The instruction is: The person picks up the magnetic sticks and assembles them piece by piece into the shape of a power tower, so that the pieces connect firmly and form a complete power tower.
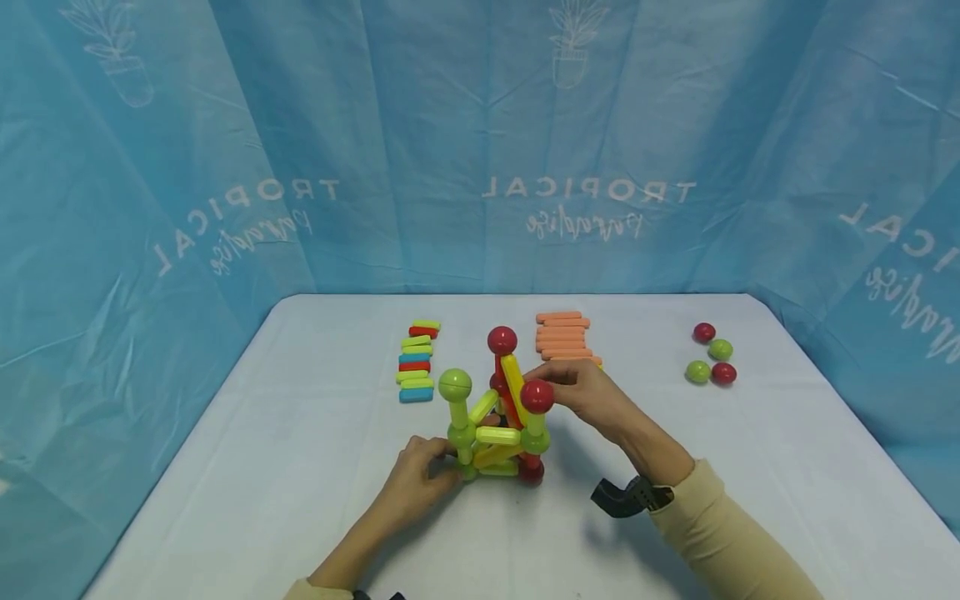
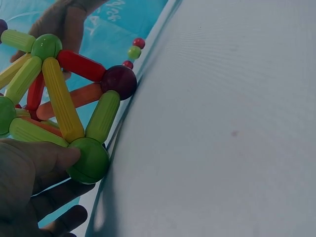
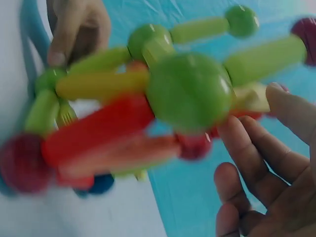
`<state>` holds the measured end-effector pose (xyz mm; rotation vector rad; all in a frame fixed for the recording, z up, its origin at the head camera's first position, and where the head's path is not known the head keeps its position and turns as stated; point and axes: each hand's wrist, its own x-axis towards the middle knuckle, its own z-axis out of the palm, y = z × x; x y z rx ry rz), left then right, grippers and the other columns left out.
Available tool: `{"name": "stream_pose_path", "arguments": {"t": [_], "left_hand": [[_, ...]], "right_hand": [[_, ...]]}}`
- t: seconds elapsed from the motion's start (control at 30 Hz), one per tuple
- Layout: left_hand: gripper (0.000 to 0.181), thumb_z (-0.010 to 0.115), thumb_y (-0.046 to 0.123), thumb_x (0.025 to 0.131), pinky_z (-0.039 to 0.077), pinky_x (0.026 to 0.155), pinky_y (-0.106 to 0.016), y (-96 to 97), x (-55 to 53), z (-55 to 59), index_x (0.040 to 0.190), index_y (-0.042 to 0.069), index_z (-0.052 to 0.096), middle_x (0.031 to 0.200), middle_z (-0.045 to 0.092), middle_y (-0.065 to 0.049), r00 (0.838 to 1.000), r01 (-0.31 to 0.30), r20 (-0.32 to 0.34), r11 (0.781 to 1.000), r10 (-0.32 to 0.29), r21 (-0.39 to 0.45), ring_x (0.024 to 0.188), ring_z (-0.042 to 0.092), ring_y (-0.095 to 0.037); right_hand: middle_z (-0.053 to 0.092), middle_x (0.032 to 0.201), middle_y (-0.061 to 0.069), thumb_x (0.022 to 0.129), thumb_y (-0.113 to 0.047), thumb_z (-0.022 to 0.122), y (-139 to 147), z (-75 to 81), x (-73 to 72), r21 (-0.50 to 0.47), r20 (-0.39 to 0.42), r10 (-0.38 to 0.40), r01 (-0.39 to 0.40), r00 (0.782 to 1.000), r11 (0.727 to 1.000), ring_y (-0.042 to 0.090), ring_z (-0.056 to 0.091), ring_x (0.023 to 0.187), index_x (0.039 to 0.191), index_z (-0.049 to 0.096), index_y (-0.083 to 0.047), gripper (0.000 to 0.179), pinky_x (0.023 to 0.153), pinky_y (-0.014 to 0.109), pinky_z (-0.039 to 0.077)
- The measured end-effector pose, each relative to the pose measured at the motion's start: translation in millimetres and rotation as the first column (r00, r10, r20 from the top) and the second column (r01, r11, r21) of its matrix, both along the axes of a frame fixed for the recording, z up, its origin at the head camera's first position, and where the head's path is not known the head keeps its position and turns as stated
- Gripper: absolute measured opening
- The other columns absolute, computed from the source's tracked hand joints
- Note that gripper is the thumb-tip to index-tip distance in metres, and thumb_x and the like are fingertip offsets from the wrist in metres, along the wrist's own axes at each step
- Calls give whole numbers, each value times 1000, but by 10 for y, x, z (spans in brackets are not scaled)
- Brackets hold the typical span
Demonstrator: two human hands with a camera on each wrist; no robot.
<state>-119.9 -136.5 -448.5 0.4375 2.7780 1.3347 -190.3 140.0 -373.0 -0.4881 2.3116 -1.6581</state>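
A structure of magnetic balls and rods stands on the table, with green and red balls joined by green, yellow, red and orange rods. My left hand grips it low at the near left, the thumb on a bottom green ball. On the structure's right side, my right hand pinches a yellow rod between thumb and fingers; this rod slants up beside the upper red balls. Another red ball tops the near right post. Part of the structure's far side is hidden.
Short green, red and blue rods lie in a column at the back left. Orange rods are lined up behind the structure. Loose red and green balls sit at the back right. A blue printed curtain hangs beyond the white table.
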Motion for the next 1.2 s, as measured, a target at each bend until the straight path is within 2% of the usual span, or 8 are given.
{"name": "stream_pose_path", "arguments": {"t": [0.13,0.27,0.43,0.7,0.9,0.97,1.03,1.2], "left_hand": [[27,74,12,80,38,82,-43,2,18,-33,106,11,68,101,64,2,1000,9,-9,1000,-9,-2,96,47,-19],[26,75,13,80,37,80,-40,42,47,-54,104,12,67,99,64,4,999,44,4,999,-44,15,93,46,-17],[24,73,12,82,37,80,-39,143,118,-21,105,13,68,98,61,6,993,109,51,993,-111,43,93,48,-18],[21,69,17,87,39,86,-38,316,143,26,109,16,70,101,68,10,964,230,112,968,-240,98,96,56,-12],[16,66,11,90,44,74,-32,301,-51,36,105,15,69,98,66,11,1000,26,-18,992,-23,127,92,56,-13],[23,67,9,89,43,74,-32,290,-149,43,111,15,67,103,65,8,999,-9,-33,992,13,124,95,54,-16],[32,67,9,89,43,77,-35,287,-246,46,120,16,63,112,62,4,1000,15,-11,994,-13,112,102,52,-20],[43,67,8,89,42,91,-45,298,-436,28,130,17,58,120,55,-1,983,147,102,987,-152,59,111,45,-22]], "right_hand": [[66,105,3,89,-28,70,169,-152,-169,197,-223,-125,171,967,965,26,55,98,112,70,-7,31,77,40,48],[67,102,7,84,-24,75,317,-389,-371,401,-435,-182,371,882,838,28,51,94,109,71,-5,31,76,42,40],[68,104,13,80,-21,79,432,-616,-564,526,-546,-122,453,829,720,33,50,93,106,72,-4,32,79,48,36],[66,93,8,73,-12,83,446,-681,-653,652,-582,5,463,813,601,30,48,91,97,73,-10,26,78,48,35],[66,81,6,77,-15,79,466,-654,-658,731,-553,56,452,832,510,29,49,85,90,73,-11,15,75,47,35],[65,78,5,79,-18,77,508,-659,-644,732,-525,19,440,851,520,28,49,83,87,72,-11,12,75,47,34],[65,78,4,81,-21,75,569,-654,-597,712,-487,-39,423,872,561,28,49,83,88,73,-9,15,75,47,34],[68,88,4,83,-25,74,723,-542,-293,561,-289,-223,354,931,749,24,54,85,101,71,-5,27,74,41,43]]}}
